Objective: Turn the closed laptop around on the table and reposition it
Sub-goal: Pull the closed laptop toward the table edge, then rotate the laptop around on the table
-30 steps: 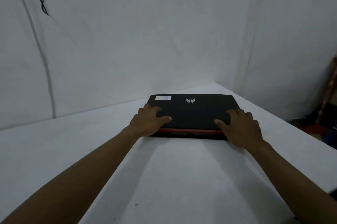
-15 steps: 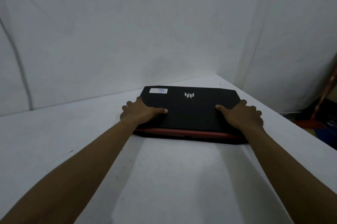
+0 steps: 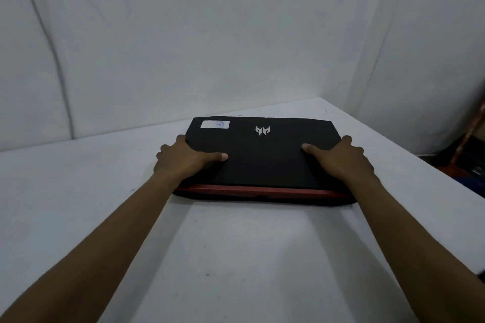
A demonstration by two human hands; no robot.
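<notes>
Closed matte-black rectangular laptop [image 3: 265,157], red-trimmed near edge, flat on smooth white table [image 3: 236,257]; left hand [image 3: 183,160] and right hand [image 3: 341,160] clasp its side edges, thumbs flat on lid.

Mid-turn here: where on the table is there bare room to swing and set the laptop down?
Widest bare patch: the near table between the forearms, from the laptop to the near edge. Also bare: left of the left hand, out to the wall. Tight: the right side, where the right hand grips close to the table's edge, and the strip behind the laptop up to the wall.
</notes>
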